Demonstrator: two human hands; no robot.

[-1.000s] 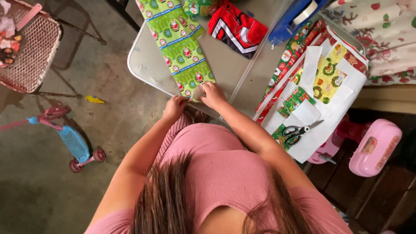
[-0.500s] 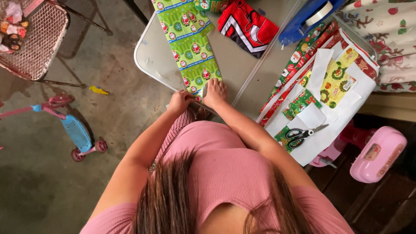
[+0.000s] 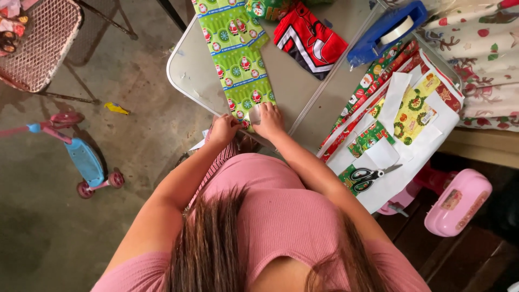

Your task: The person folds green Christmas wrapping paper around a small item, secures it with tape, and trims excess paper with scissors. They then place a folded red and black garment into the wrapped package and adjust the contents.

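Head view, looking straight down over the person's hair and pink top at a grey folding table point(image 3: 303, 92). A long green package point(image 3: 238, 59) in holiday wrapping paper lies on the table, its near end at the table's near edge. Right hand point(image 3: 268, 120) rests flat and open on that near end, fingers pressing the paper down beside a small pale flap. Left hand point(image 3: 224, 130) is curled at the package's near left corner, just off the table edge; whether it pinches the paper cannot be told. Beyond the package lie a red folded garment point(image 3: 309, 39) and a blue tape dispenser point(image 3: 388, 31). To the right, rolls and scraps of wrapping paper point(image 3: 397, 103) overhang the table, with black scissors point(image 3: 367, 174) on a white sheet. On the concrete floor at left stand a small scooter point(image 3: 81, 162) and a mesh chair point(image 3: 40, 46); a pink case point(image 3: 458, 201) sits lower right.
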